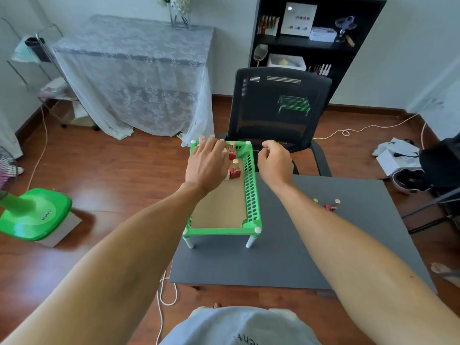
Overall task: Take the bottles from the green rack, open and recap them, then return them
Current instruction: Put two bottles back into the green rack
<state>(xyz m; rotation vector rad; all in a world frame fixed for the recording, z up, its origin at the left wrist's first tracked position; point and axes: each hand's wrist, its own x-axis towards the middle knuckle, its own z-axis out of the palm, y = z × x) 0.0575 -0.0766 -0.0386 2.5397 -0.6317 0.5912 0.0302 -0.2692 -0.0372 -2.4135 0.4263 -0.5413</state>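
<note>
A green perforated rack [252,195] on white legs stands on the dark grey table [286,257]. Small red bottles with gold caps stand in its far end, one [232,150] behind another [235,169]. My left hand [207,165] is spread over the far left of the rack and hides what lies under it. My right hand [275,163] hovers just right of the rack's far corner, fingers curled, with nothing visibly held. To the right on the table lie a red bottle with a gold cap [332,206] and a second gold cap [315,200].
A black mesh chair [278,108] stands right behind the table. On the floor to the left stands a green fan base [34,215]. A white cable [164,292] trails near the table's front left corner. A black shelf [311,33] stands at the back.
</note>
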